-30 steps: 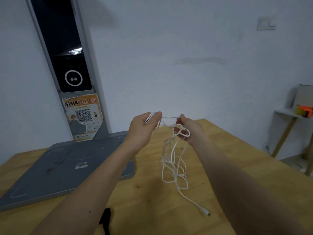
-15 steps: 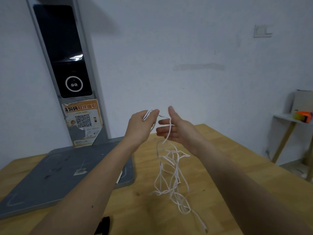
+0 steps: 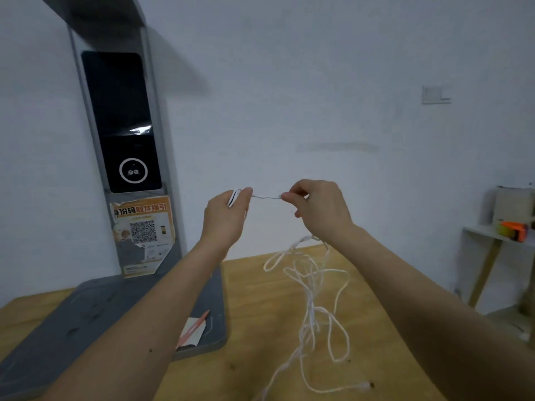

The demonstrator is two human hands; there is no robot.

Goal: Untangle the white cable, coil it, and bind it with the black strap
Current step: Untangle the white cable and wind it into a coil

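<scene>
The white cable (image 3: 311,287) hangs in a loose tangle from my raised hands down to the wooden table (image 3: 260,328). My left hand (image 3: 227,217) grips a small bundle of folded cable loops at its fingertips. My right hand (image 3: 320,208) pinches the cable a short way to the right, and a short stretch runs taut between the two hands. The cable's free end with its plug (image 3: 363,386) lies on the table near the front. The black strap is out of view.
A grey machine with a dark screen (image 3: 121,123) stands at the back left, its flat grey base (image 3: 86,316) on the table. A small paper and pencil (image 3: 192,331) lie on that base. A white shelf with an orange object (image 3: 514,230) stands at the far right.
My right hand has closed from an open palm into a pinch on the cable and moved right, drawing a short stretch taut. Both hands rose in view, and the tangle spread over the table.
</scene>
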